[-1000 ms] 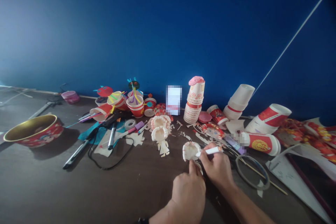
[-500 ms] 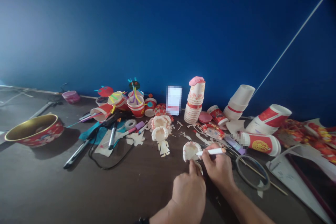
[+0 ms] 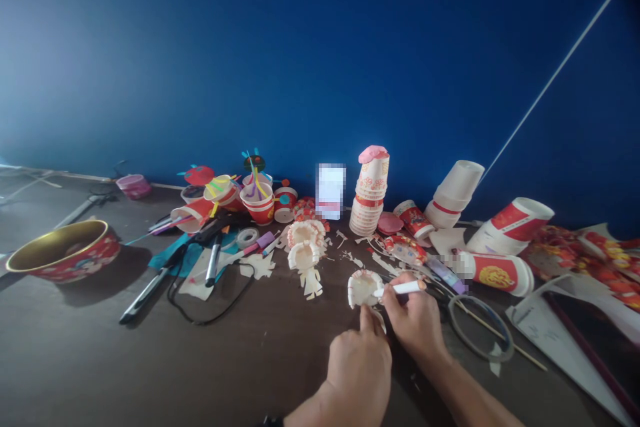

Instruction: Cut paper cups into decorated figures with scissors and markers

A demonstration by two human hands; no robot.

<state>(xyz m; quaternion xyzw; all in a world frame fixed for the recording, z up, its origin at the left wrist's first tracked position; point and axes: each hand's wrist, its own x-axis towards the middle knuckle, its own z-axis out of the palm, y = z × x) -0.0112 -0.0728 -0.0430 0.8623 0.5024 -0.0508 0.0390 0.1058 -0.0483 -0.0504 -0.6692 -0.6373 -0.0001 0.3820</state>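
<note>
My right hand [image 3: 416, 313] grips a white marker [image 3: 406, 288] with an orange end. The marker's tip is at the hollow inside of a white paper-cup cutout [image 3: 361, 288], whose rim is cut into curled flaps with red marks. My left hand [image 3: 361, 363] is closed, its fingers pressed together on the near edge of this cutout, and its fingertips partly cover it. Left of it lies a similar paper cutout [image 3: 305, 259] with a small figure-shaped lower part. Whether the tip touches the paper I cannot tell.
Stacked paper cups [image 3: 367, 213] rise behind the hands. At the left stand a gold-lined red bowl [image 3: 95, 257] and cups with coloured strips [image 3: 259, 203]. A clear tape roll [image 3: 481, 330], a thin stick, a dark tablet [image 3: 600, 347] and paper scraps lie around.
Almost nothing differs. My right hand and the marker have shifted very slightly left; the cutout and my left hand stay in place.
</note>
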